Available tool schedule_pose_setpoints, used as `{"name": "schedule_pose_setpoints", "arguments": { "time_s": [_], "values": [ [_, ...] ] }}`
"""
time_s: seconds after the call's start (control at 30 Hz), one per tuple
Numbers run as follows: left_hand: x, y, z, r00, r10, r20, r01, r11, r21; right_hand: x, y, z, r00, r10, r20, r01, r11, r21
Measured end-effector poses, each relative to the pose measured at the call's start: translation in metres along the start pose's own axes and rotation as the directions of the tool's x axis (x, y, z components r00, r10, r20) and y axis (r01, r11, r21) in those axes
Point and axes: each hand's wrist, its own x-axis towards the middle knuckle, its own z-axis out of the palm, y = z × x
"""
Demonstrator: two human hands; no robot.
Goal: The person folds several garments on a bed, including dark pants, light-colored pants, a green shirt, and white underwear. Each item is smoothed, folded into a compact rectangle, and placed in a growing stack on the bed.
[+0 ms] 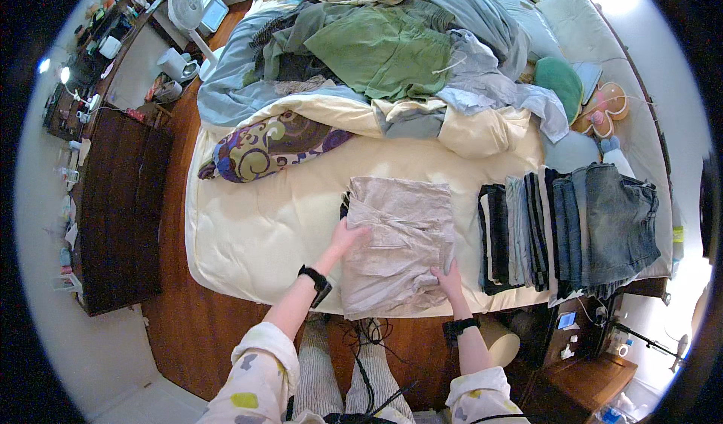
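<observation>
A beige cloth garment (398,209) with a wrinkled waist and a tie lies folded on the cream mattress (265,226), near its front edge. My left hand (351,236) grips its left side, thumb on top and fingers hidden beneath. On the lower right side my right hand (449,280) holds the cloth, with the thumb over the edge. A bit of dark fabric (344,202) shows from under the garment's upper left. To the right stands a row of folded clothes (517,232), with folded denim jeans (618,226) leaning at its right end.
Behind lies a heap of loose clothes with green shorts (384,45) on top. A purple patterned cloth (277,144) lies at the left. A white fan (186,6) and a dark wooden cabinet (121,215) stand left of the bed. Black cords (367,356) hang before my legs.
</observation>
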Motion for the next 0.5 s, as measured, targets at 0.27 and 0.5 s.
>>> {"name": "schedule_pose_setpoints", "arguments": {
  "time_s": [0.27, 0.5],
  "values": [
    [0.003, 0.006, -0.001, 0.954, 0.198, -0.224, -0.184, 0.979, 0.083, -0.006, 0.004, 0.002, 0.997, -0.071, -0.016, 0.073, 0.993, 0.096],
    [0.012, -0.016, 0.004, 0.921, 0.027, -0.390, 0.037, 0.987, 0.154, -0.001, 0.004, 0.010, 0.996, 0.044, -0.082, -0.051, 0.995, -0.082]
  ]
}}
